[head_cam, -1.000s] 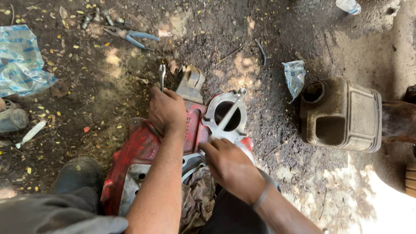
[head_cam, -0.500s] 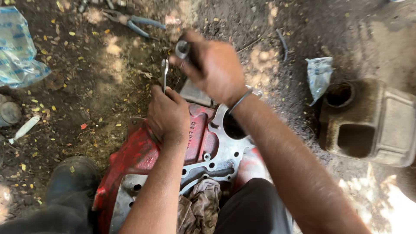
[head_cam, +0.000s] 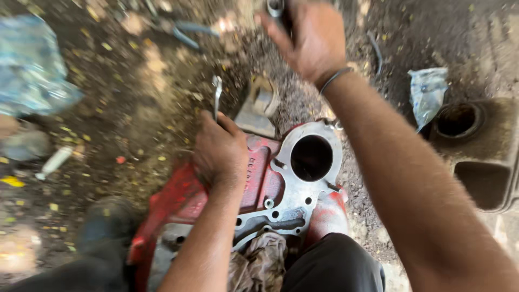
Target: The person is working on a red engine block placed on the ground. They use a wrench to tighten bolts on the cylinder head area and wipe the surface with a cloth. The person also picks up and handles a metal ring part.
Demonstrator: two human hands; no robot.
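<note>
Gripping a slim wrench (head_cam: 217, 94) upright, your left hand (head_cam: 219, 154) rests on the red engine casing (head_cam: 259, 184). Your right hand (head_cam: 308, 38), raised beyond it, closes round a dark tool (head_cam: 277, 10), possibly a hammer. The casing's round bore stands open. A crumpled bluish bag (head_cam: 427, 92) lies right of it.

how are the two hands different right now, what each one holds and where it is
The left hand rests low on the red engine casing, while the right hand is raised far out over the dirt ground. The left hand grips a slim silver wrench standing upright; the right hand grips a dark tool, blurred and cut off by the frame edge. Both are closed around a tool.
</note>
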